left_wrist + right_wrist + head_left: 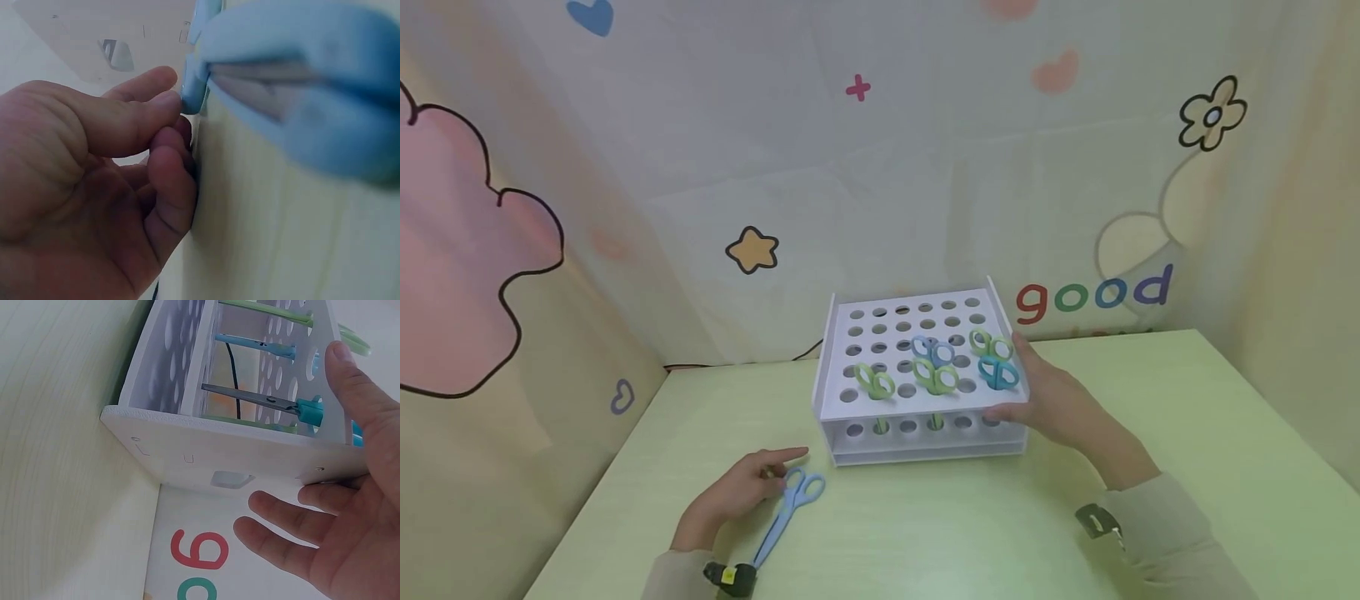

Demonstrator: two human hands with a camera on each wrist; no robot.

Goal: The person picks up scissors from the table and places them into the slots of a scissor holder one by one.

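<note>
Light-blue scissors (pixel 789 510) lie on the table, handles pointing away and blades toward the near edge. At their left handle ring is my left hand (pixel 747 483), its index finger stretched out, other fingers curled and thumb against the ring. In the left wrist view, that hand (pixel 106 156) pinches at the ring's edge. My right hand (pixel 1054 398) holds the front right corner of a white perforated rack (pixel 917 400). Its thumb (pixel 350 378) lies on the front edge, the fingers along the side wall. Green, blue and teal scissors (pixel 997 372) stand in the holes, handles up.
Behind the table (pixel 910 533) hangs a printed cloth backdrop (pixel 820 167) with coloured letters. A dark cable (pixel 807 351) runs along the back edge, left of the rack. Wrist cameras (pixel 730 578) are strapped at both sleeves.
</note>
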